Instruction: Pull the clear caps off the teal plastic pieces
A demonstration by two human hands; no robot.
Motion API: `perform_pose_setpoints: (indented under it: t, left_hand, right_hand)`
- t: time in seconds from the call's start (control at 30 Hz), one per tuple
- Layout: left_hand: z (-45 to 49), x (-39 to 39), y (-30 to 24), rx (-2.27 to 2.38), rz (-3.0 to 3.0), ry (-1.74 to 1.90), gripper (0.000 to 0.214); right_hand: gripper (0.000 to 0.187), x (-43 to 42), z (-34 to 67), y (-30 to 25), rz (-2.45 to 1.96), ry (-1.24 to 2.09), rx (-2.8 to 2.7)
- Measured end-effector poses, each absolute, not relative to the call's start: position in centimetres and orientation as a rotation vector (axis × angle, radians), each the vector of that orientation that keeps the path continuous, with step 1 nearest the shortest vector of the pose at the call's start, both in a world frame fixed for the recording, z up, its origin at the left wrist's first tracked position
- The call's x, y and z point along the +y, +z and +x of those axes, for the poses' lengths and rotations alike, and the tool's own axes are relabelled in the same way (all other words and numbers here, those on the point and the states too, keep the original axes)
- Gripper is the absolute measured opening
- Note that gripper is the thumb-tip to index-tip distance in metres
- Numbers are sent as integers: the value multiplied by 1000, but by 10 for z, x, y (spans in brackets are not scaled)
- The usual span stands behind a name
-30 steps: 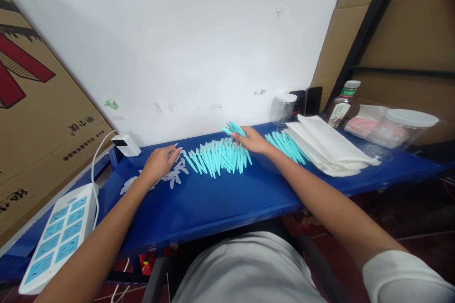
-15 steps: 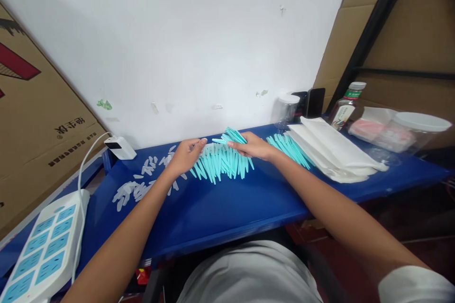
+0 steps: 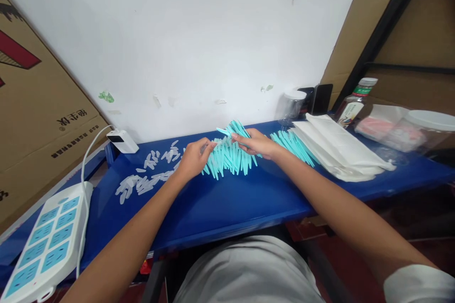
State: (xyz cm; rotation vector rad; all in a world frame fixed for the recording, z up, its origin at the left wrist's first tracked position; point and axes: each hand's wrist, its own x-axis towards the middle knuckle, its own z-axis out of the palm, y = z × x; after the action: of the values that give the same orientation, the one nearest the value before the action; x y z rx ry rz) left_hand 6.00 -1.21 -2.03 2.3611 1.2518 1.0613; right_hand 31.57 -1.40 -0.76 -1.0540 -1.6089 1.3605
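Observation:
My right hand (image 3: 256, 143) is closed around a fanned bundle of slim teal plastic sticks (image 3: 237, 128), tapered like eyebrow razors. One stick points out to the left past the thumb. My left hand (image 3: 195, 157) pinches a small translucent plastic piece, mostly hidden by its fingers, just left of the bundle. Beneath both hands lies a dense row of the same teal sticks (image 3: 227, 158) on the blue table (image 3: 227, 203). Loose translucent pieces (image 3: 151, 182), flat and narrow, are scattered left of my left hand.
Right of my right hand lie another teal pile (image 3: 293, 147) and white paper bags (image 3: 341, 147). Behind stand a clear jar (image 3: 290, 106), dark phone-like slabs (image 3: 323, 98) and a bottle (image 3: 355, 104). A power strip (image 3: 48, 241) and white charger (image 3: 122, 141) are at left.
My left hand has moved slightly right, nearer the teal bundle. The bundle in my right hand has turned a little, its protruding stick now higher. The view has shifted slightly.

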Motion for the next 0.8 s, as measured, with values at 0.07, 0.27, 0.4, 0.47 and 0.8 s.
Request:
perform_pose_setpoints:
  t: [0.07,0.27,0.4,0.47,0.8]
  left_hand:
    - [67,-15,-24,1162,2250,1081,48]
    - [82,-22,-31,973,1810,1018,52]
    - [87,-27,-31,913,1660,952,52]
    - [89,-30,-30,877,1635,931,51]
    - [91,-36,-26,819,1620,911,45]
  right_hand:
    - [53,-16,311,-8,-1001,1411,-1583]
    - [48,-27,295,-9,-880,1483,-1524]
    - [46,-31,292,-9,-824,1470,-1566]
    - [46,-31,292,-10,-787,1468,-1602]
    - [44,-32,290,-12,-806,1492,-1549]
